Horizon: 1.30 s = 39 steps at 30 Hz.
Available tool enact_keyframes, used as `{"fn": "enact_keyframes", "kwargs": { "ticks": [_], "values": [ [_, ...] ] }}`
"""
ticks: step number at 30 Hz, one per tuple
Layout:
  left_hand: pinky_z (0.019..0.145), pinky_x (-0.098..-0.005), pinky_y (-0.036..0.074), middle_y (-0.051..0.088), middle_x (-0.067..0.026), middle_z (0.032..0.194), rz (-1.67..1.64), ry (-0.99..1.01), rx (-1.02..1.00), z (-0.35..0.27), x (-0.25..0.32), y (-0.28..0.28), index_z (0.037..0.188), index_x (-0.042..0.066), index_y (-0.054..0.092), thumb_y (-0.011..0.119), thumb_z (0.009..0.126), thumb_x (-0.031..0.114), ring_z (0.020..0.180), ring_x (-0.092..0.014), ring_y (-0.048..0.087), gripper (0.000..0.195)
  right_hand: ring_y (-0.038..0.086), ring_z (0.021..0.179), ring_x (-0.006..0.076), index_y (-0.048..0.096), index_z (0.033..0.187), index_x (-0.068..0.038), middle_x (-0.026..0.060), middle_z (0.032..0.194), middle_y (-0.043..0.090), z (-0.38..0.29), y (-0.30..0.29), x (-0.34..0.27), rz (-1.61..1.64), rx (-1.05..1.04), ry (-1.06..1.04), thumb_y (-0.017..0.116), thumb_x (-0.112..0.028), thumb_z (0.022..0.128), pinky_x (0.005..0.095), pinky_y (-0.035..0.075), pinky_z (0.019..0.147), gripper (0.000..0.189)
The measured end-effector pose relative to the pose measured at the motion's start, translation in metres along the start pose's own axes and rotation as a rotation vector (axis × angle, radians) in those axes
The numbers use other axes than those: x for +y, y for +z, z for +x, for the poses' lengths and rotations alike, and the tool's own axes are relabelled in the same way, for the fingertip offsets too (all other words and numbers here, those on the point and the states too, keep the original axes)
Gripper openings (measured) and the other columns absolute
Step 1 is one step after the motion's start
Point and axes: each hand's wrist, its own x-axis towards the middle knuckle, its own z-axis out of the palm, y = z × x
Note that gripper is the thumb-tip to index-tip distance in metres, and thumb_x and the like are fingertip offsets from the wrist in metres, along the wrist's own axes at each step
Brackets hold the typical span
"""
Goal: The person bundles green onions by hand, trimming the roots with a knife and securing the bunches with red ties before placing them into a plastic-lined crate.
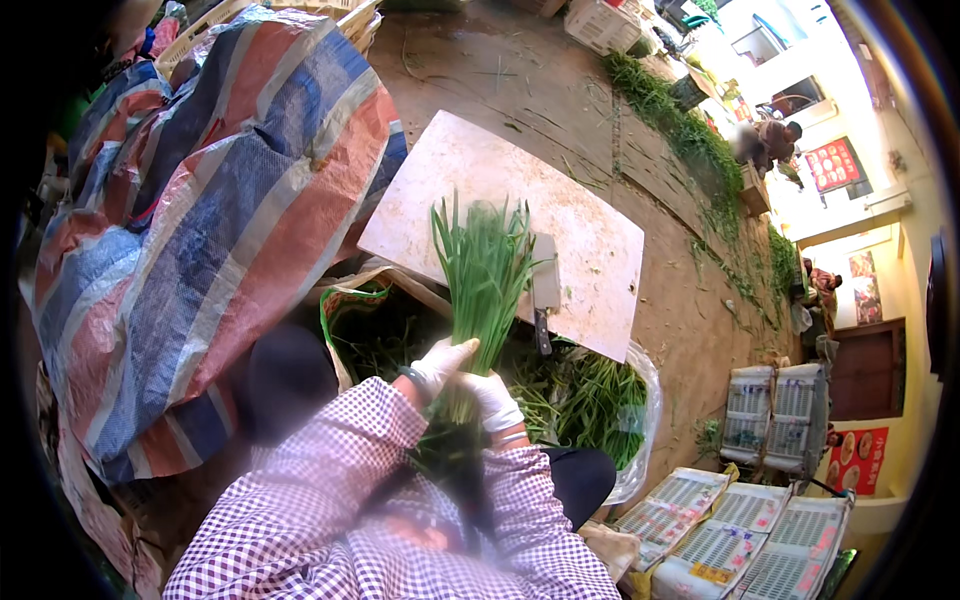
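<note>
Both my hands, in white gloves, hold one bunch of long flat green leaves (486,277), like garlic chives, over my lap. My left hand (444,361) grips the bunch from the left near its lower part. My right hand (491,397) closes round the stems just below, on the right. The leaf tips reach over a white cutting board (585,247), stained brown. On the board lies a cleaver (546,281), its dark handle towards me, beside the leaves. Under the board's near edge, loose greens (604,397) fill a clear plastic bag (651,420).
A large striped woven plastic sheet (247,202) bulges at the left. Stacked plastic crates (720,532) stand at the lower right, more crates (772,412) behind them. Greens (697,142) lie along the floor at the upper right, near a person (776,139).
</note>
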Motion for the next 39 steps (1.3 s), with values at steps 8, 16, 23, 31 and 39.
{"fn": "enact_keyframes", "kwargs": {
  "ticks": [8,16,23,31,39],
  "values": [
    [0.083,-0.0332,0.052,0.069,-0.0069,0.102,-0.031,-0.104,-0.023,-0.014,-0.006,0.006,0.115,0.003,0.063,0.068,0.091,0.029,0.089,-0.017,0.064,0.036,0.066,0.077,0.0171,0.065,0.11,-0.005,0.004,0.091,0.069,-0.03,0.003,0.011,0.167,-0.011,0.014,0.07,-0.011,0.085,0.0301,0.054,0.068,0.026],
    [0.101,-0.0434,0.047,0.064,-0.0164,0.123,-0.287,-0.369,-0.412,-0.039,-0.004,-0.003,0.128,-0.002,0.055,0.07,0.087,0.026,0.11,-0.028,0.063,0.052,0.066,0.085,0.0206,0.056,0.12,-0.003,0.0098,0.101,0.066,-0.083,0.016,0.018,0.289,-0.254,0.15,0.07,-0.015,0.085,0.032,0.057,0.074,0.04],
    [0.085,-0.0353,0.052,0.067,-0.0083,0.096,-0.078,-0.302,-0.494,-0.056,-0.011,0.004,0.132,0.004,0.053,0.075,0.079,0.018,0.089,-0.019,0.065,0.059,0.059,0.11,0.0207,0.049,0.131,-0.002,0.0108,0.121,0.06,-0.097,0.009,0.037,0.09,-0.352,0.144,0.071,-0.018,0.086,0.0348,0.048,0.096,0.053],
    [0.071,-0.031,0.052,0.068,-0.0092,0.081,0.213,-0.193,-0.467,-0.084,0.006,0.013,0.095,0.001,0.066,0.073,0.079,0.016,0.073,-0.018,0.065,0.023,0.063,0.071,0.0115,0.07,0.091,-0.004,0.0058,0.077,0.07,-0.168,0.019,-0.034,-0.842,0.248,-0.251,0.077,-0.022,0.083,0.0292,0.052,0.065,0.021],
    [0.065,-0.0301,0.052,0.066,-0.0082,0.079,0.309,-0.149,-0.476,-0.096,-0.008,0.018,0.094,0.001,0.065,0.076,0.074,0.014,0.068,-0.017,0.064,0.026,0.062,0.068,0.0184,0.064,0.117,-0.011,0.0067,0.081,0.065,-0.159,0.031,-0.077,-1.035,0.637,-0.809,0.078,-0.013,0.078,0.0318,0.052,0.066,0.041]
  ]
}}
